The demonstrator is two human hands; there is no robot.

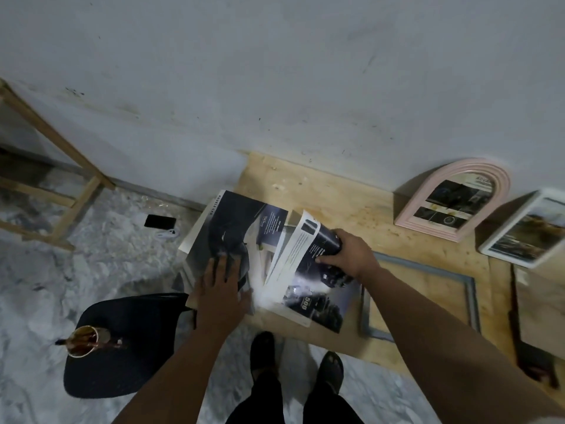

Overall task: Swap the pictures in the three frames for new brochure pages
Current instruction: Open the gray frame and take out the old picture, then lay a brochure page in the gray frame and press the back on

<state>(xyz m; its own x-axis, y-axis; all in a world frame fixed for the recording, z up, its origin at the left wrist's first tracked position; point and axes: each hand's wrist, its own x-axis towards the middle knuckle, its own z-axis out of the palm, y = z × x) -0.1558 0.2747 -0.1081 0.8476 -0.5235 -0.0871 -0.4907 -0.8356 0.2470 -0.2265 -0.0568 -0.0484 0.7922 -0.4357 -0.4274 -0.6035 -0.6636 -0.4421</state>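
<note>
Left hand [222,289] lies flat, fingers straight, pressing down on the open brochure [235,234] at the left end of the plywood surface [336,191]. Right hand [348,255] has fingers curled round a loose brochure page [308,270], bending its top edge up off the stack. A pink arched frame [452,200] and a white frame [526,228] lean on the wall, both with pictures in; a grey frame [470,298] lies flat and empty just right of the page.
</note>
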